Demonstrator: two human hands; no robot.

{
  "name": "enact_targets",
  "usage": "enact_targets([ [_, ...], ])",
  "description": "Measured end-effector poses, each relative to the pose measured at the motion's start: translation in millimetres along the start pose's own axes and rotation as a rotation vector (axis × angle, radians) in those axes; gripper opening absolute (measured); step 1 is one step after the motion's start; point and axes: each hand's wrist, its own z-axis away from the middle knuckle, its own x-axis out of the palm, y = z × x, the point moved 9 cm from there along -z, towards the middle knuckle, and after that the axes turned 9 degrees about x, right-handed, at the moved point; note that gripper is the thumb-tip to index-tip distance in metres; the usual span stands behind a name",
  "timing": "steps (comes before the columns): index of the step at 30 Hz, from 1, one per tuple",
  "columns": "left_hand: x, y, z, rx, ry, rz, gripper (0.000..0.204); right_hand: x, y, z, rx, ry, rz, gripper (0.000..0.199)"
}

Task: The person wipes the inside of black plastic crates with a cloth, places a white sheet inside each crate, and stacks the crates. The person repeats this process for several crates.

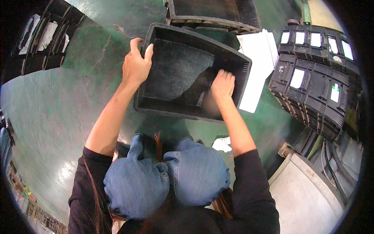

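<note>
Crouching on a worn green floor (58,113), a person grips a scuffed rectangular black plastic crate (177,68): left hand (135,64) clamps its rim, right hand (223,85) presses open-palmed inside.

We see a worn green floor (58,109) carrying a black crate (183,74), stacked black crates (315,89), white sheets (257,66) and a crumpled white scrap (222,144).
</note>
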Motion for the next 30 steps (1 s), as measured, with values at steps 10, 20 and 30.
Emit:
enact_targets([
  [10, -2, 4, -2, 0.062, 0.026, 0.018, 0.047, -53, -45, 48, -0.644, -0.342, -0.783, 0.048],
  [20, 2, 7, 2, -0.005, 0.082, 0.065, 0.045, -21, -86, -36, -0.557, 0.067, -0.637, 0.060],
  [30, 7, 5, 1, 0.043, 0.068, 0.135, 0.048, 2, -15, -51, -0.303, -0.285, -0.367, 0.063],
])
